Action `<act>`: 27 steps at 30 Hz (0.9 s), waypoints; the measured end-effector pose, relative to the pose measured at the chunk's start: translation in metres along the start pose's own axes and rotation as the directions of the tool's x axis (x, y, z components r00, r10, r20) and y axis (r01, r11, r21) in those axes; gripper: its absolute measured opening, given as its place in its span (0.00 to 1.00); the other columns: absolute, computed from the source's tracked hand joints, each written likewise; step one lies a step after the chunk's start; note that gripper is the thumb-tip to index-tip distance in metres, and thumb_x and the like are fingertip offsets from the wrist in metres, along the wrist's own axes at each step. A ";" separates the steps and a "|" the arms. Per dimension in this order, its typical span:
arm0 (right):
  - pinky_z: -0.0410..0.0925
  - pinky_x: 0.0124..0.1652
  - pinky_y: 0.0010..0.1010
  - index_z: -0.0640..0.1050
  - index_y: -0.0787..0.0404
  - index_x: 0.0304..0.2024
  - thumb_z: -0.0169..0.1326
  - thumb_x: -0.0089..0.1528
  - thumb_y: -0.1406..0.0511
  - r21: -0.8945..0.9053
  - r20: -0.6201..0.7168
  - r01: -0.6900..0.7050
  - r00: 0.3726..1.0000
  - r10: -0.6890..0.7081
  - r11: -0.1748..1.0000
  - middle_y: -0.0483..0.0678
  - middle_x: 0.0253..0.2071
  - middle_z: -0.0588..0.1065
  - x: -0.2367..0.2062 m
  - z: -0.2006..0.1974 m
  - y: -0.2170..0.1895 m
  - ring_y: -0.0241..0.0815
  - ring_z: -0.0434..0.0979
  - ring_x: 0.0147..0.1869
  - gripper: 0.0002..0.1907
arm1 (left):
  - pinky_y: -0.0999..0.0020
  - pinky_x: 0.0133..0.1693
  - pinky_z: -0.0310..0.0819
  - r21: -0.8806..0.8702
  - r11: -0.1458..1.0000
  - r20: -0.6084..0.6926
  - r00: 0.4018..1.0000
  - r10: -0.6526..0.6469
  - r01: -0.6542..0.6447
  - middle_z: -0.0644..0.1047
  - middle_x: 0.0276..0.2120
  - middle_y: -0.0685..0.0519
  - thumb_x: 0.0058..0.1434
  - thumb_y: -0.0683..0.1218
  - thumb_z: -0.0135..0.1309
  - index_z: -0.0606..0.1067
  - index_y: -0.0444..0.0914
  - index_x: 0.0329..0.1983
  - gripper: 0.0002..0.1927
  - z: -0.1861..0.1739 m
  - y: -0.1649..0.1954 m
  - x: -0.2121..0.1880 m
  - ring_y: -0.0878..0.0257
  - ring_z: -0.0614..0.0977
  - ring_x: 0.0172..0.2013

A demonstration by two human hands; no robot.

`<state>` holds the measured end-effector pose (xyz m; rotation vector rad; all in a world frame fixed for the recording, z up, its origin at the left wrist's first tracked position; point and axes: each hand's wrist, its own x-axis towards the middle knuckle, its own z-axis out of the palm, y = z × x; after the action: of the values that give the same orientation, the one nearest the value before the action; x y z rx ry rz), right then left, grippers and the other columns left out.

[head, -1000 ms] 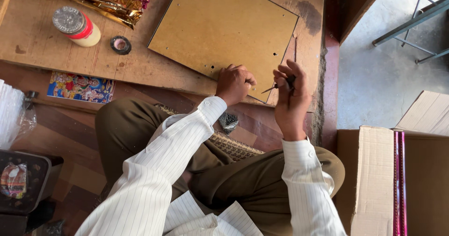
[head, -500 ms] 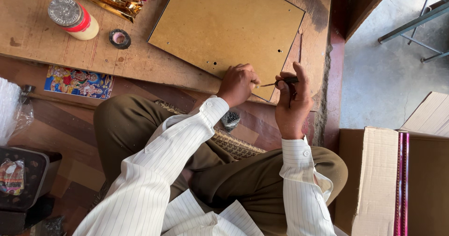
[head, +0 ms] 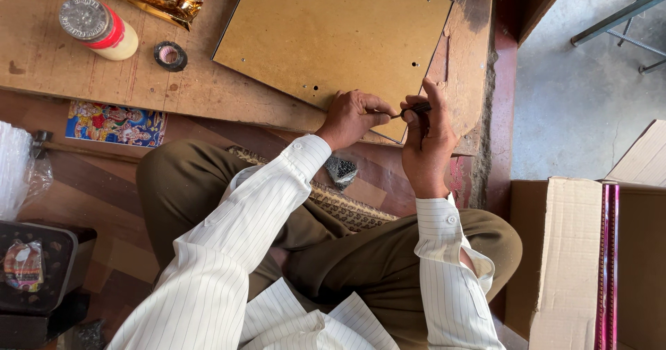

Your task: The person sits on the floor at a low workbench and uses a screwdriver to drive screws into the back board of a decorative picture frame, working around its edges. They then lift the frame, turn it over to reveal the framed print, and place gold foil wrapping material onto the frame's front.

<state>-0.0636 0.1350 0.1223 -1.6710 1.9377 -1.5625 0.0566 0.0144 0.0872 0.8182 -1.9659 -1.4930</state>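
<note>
Brown board: the flat square brown hardboard panel (head: 333,34) lies on the worn wooden desk (head: 83,79), its near corner at the desk's front edge just by both hands; small holes dot the surface near that corner
Tool: a thin dark-handled metal tool (head: 414,108), likely a small screwdriver or awl, points across toward the left hand at the panel's near corner
Right hand: the right hand (head: 427,142) has its fingers closed round the tool's handle
Left hand: the left hand (head: 352,117) rests on the panel's edge, fingers curled tight at the tool's tip; whether it pinches a small fastener I cannot tell
Risk: the tip could slip off and jab the left fingers, because they sit right at the point; the panel could shift, since only that hand steadies it; a tiny part could drop into the lap
Nearby: a white jar with red band and metal lid (head: 98,28); a small black tape roll (head: 170,56), both well apart from the hands
</note>
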 end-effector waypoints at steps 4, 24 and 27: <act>0.74 0.53 0.31 0.67 0.61 0.70 0.48 0.72 0.80 -0.001 0.004 0.005 1.000 -0.005 1.000 0.51 0.51 0.78 0.001 0.000 0.002 0.38 0.80 0.53 0.25 | 0.69 0.40 0.81 0.020 1.000 -0.015 1.000 0.019 -0.019 0.86 0.32 0.54 0.55 0.45 0.66 0.85 0.42 0.37 0.07 0.006 -0.004 0.003 0.65 0.87 0.35; 0.75 0.53 0.30 0.68 0.62 0.69 0.47 0.72 0.80 0.034 -0.018 -0.011 1.000 0.012 0.999 0.51 0.49 0.78 0.003 0.000 0.005 0.37 0.82 0.53 0.24 | 0.71 0.45 0.69 0.149 0.989 -0.032 0.999 0.015 -0.010 0.86 0.30 0.56 0.55 0.49 0.66 0.86 0.45 0.35 0.07 0.015 -0.010 0.005 0.65 0.86 0.32; 0.75 0.52 0.29 0.70 0.62 0.67 0.50 0.71 0.79 -0.011 -0.035 0.002 0.999 -0.002 1.000 0.50 0.47 0.79 0.001 0.000 0.009 0.36 0.82 0.52 0.22 | 0.70 0.45 0.68 0.153 0.988 -0.036 0.999 0.028 -0.023 0.86 0.30 0.56 0.55 0.49 0.66 0.86 0.45 0.35 0.07 0.015 -0.009 0.005 0.66 0.86 0.32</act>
<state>-0.0696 0.1324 0.1164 -1.6610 1.9652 -1.5957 0.0441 0.0183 0.0750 0.8750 -2.0738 -1.3156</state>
